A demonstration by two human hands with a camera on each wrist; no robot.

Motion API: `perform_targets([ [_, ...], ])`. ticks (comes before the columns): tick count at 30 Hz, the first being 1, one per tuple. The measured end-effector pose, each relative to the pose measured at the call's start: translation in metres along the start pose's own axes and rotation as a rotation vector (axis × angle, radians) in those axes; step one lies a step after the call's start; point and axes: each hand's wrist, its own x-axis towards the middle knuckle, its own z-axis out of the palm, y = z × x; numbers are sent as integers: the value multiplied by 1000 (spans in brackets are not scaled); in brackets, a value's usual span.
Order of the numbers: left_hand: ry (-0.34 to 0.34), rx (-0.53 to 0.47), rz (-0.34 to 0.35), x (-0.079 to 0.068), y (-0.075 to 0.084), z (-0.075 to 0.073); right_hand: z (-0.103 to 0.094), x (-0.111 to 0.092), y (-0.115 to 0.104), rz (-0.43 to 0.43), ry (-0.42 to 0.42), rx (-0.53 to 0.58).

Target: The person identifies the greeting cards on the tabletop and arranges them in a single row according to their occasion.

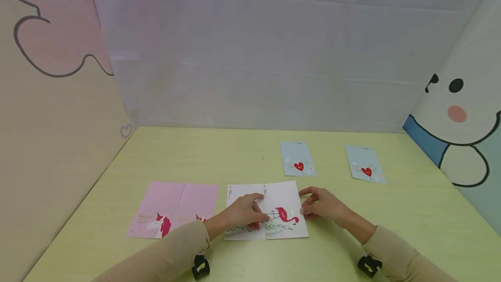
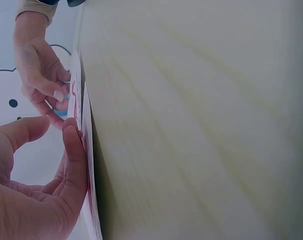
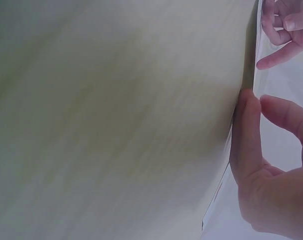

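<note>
Two white flamingo cards lie side by side at front centre, a left one (image 1: pixel 245 190) and a right one (image 1: pixel 285 201) whose red flamingo shows. My left hand (image 1: pixel 244 210) reaches over the left card and covers much of its picture; its fingertips touch near the seam between the two. In the left wrist view its thumb stands apart from the other fingers. At the outer edge of the right card, the fingertips of my right hand (image 1: pixel 324 203) touch the card's side. Its thumb and forefinger are apart in the head view.
Left of the flamingo cards lie two adjoining pink unicorn cards (image 1: pixel 168 197), partly behind my left forearm. Farther back on the yellow table (image 1: pixel 219 156) are two separate light-blue heart cards, one near the middle (image 1: pixel 294 153) and one to the right (image 1: pixel 361 156). Walls enclose the table.
</note>
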Motion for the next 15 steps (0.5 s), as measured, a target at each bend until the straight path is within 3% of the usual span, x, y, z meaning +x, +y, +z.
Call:
perform_targets([
  [15, -1, -25, 23, 0, 0, -3, -4, 0, 0, -28, -20, -10],
])
